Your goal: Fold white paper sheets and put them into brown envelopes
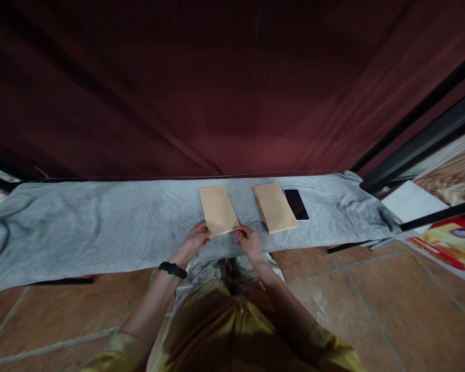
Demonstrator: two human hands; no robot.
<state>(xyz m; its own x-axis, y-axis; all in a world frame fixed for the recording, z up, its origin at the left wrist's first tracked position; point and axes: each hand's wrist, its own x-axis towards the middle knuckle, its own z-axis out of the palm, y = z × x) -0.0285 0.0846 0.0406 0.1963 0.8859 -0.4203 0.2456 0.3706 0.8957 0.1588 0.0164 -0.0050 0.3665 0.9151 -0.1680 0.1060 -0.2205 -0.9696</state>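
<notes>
A tan paper envelope (pixel 218 209) lies on the grey cloth in front of me, its near edge showing a thin white strip. At that edge's left corner, my left hand (pixel 197 236) has its fingers closed on the envelope. My right hand (pixel 248 240) pinches the right corner of the same edge. To the right rests a stack of similar tan envelopes (pixel 276 207), apart from both hands. A dark-screened phone (pixel 295 204) lies beside the stack, partly covered by it.
The grey cloth (pixel 62 222) covers a long narrow surface. Behind it hangs a dark red curtain (pixel 217 103). Black metal bars (pixel 422 119) slant at the right, near a white sheet (pixel 413 204) and a red and yellow printed package (pixel 455 240). Below is a tiled floor (pixel 356 299).
</notes>
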